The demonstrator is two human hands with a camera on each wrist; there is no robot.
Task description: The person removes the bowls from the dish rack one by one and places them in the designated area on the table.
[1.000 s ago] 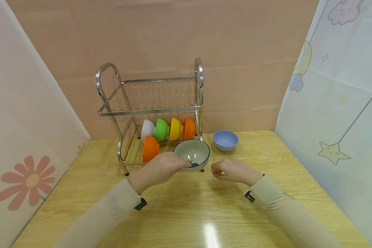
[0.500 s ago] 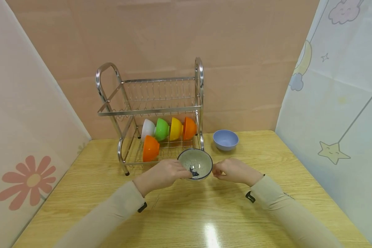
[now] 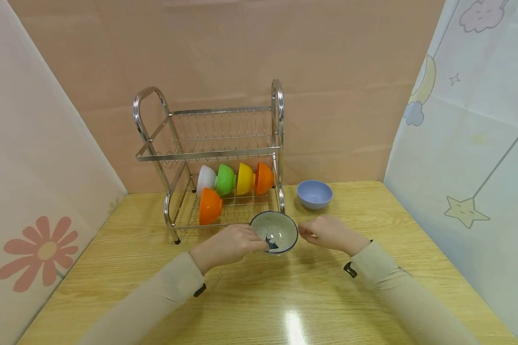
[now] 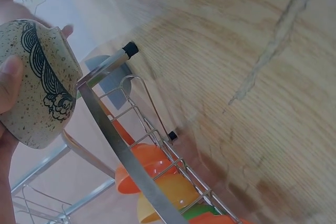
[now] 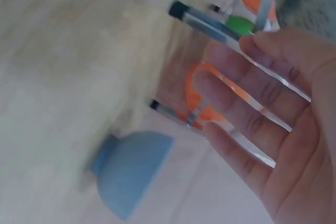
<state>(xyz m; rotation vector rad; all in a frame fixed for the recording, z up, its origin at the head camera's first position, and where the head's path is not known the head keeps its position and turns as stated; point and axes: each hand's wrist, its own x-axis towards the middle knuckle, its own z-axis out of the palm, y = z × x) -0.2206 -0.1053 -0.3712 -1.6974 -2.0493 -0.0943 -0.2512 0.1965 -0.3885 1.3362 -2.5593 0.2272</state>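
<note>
My left hand point(image 3: 229, 245) grips the left side of a speckled ceramic bowl point(image 3: 280, 227) with a dark blue rim and a dark pattern inside. The bowl is tilted toward me, in front of the dish rack's lower right corner. In the left wrist view, the bowl's outer wall point(image 4: 44, 85) shows a dark wave pattern, with the thumb against it. My right hand point(image 3: 330, 234) is close to the bowl's right rim, fingers loosely bent and holding nothing. The right wrist view shows its fingers point(image 5: 252, 95) spread; whether they touch the bowl cannot be told.
Behind stands a two-tier metal dish rack point(image 3: 209, 155). On its lower tier, white point(image 3: 206, 179), green point(image 3: 226, 180), yellow point(image 3: 244, 179) and orange point(image 3: 264, 179) bowls lie on their sides, another orange bowl point(image 3: 209, 207) in front. Right of it, a blue bowl point(image 3: 314, 195) sits upright on the wooden table point(image 3: 371, 211).
My left hand has brought the speckled bowl down, slightly right and nearer to me, away from the rack. The right hand has shifted only slightly, and the gap between it and the bowl has narrowed.
</note>
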